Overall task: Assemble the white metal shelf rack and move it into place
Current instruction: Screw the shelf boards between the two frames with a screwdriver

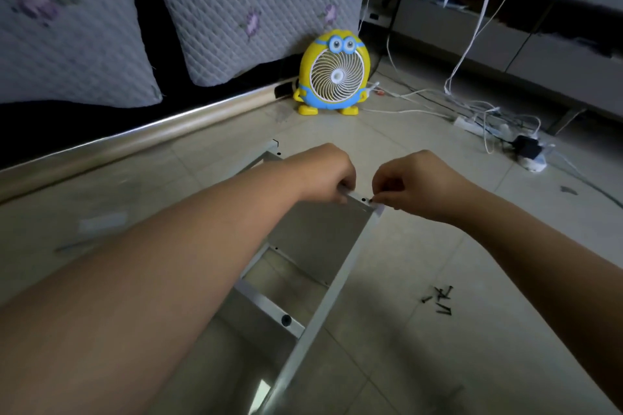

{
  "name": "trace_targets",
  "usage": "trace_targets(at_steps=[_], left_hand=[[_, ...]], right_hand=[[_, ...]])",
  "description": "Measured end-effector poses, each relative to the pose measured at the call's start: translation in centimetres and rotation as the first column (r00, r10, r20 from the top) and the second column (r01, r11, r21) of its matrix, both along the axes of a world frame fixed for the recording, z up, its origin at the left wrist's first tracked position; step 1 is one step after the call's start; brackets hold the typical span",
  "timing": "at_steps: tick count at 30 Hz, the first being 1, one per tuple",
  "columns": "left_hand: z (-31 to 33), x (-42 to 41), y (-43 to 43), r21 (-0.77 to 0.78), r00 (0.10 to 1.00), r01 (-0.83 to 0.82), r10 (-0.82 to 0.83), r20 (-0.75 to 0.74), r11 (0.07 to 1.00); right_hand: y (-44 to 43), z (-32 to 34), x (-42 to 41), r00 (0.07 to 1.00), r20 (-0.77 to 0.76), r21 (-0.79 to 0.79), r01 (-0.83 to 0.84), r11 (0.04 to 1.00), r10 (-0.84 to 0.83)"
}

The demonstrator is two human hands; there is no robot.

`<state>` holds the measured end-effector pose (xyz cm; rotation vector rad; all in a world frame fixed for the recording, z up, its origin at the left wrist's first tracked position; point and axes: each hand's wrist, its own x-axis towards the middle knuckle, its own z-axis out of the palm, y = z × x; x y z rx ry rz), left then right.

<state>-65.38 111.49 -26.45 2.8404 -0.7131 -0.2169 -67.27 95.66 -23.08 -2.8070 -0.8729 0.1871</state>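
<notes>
Both hands are up at the far end of the white metal shelf rack (320, 236), which lies flat on the tiled floor (438, 246), running from the bottom middle of the view up towards the centre. The left hand (323, 175) is over the end rail (354, 196), fingers curled down around it, so that grip is closed on the rack itself. The right hand (414, 182) is just beside it at the right corner, thumb and fingertips pinched tight on a small black screw (371, 200), right at the rail's edge next to a dark hole. Whether the screw's tip is in the metal or only touching it, I cannot tell; it is too small.

The long side rail (323, 310) slants down from that corner to the lower edge of the view. A cross bar (266, 305) with a dark round hole sits lower down, partly under the left forearm.

Off to the right on the tiles, well apart from the rack, lies a little scatter of loose black screws (440, 300). Further back, a yellow and blue cartoon-shaped fan (332, 72) stands upright against the sofa base (135, 141). Quilted grey cushions (249, 7) with purple flowers hang above it. To the right, a white power strip (472, 125) sits in a tangle of white cables (485, 108).
</notes>
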Motion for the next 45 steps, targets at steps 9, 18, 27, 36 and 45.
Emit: trace_targets(at_steps=[9, 18, 27, 36, 45], left_hand=[[-0.2, -0.1, 0.3, -0.012, 0.999, -0.013, 0.013, 0.043, 1.000], [0.5, 0.4, 1.1, -0.021, 1.000, -0.010, 0.010, -0.027, 1.000], [0.6, 0.8, 1.6, -0.016, 0.998, -0.047, 0.046, -0.052, 0.999], [0.5, 0.9, 1.6, -0.063, 0.995, -0.069, 0.064, -0.076, 0.996], [0.1, 0.9, 1.6, -0.024, 0.997, -0.046, 0.045, -0.068, 0.999]], right_hand=[[1.1, 0.4, 0.2, 1.000, 0.012, -0.170, -0.024, 0.985, 0.026], [3.5, 0.8, 1.1, 0.994, -0.032, -0.394, -0.108, 0.913, 0.104], [3.6, 0.5, 1.8, 0.983, -0.182, -0.317, -0.095, 0.944, 0.037], [2.2, 1.0, 1.0, 0.993, -0.085, -0.258, -0.106, 0.960, 0.087], [3.0, -0.9, 0.2, 0.991, 0.098, -0.505, -0.031, 0.863, 0.093]])
